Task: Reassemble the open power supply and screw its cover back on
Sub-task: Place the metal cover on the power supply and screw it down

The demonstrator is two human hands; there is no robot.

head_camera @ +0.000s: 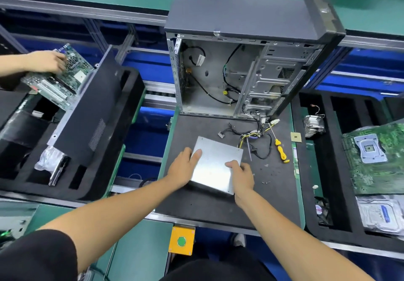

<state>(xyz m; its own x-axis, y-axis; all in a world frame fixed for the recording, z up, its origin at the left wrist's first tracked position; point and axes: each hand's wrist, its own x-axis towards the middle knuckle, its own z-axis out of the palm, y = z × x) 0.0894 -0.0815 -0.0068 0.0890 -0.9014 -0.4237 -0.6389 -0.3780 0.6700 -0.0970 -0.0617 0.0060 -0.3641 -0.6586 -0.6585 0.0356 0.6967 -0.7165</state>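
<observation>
A green assembly line runs across my view, and in front of me sits a dark work mat [218, 204] carrying everything I care about. The power supply [215, 167] lies near the mat's middle, silver cover up, its wire bundle [251, 134] trailing toward the far right corner. My left hand [182, 167] grips the unit's left edge, thumb laid on top; my right hand [240, 175] clamps the right edge the same way. A yellow screwdriver [281, 150] lies just beside the wires, toward the mat's right edge. A few loose screws [266, 182] rest right of my right hand. The open computer case [240, 72] stands at the mat's far edge. At the far left, another person's hand [47, 61] holds a motherboard [59, 79].
</observation>
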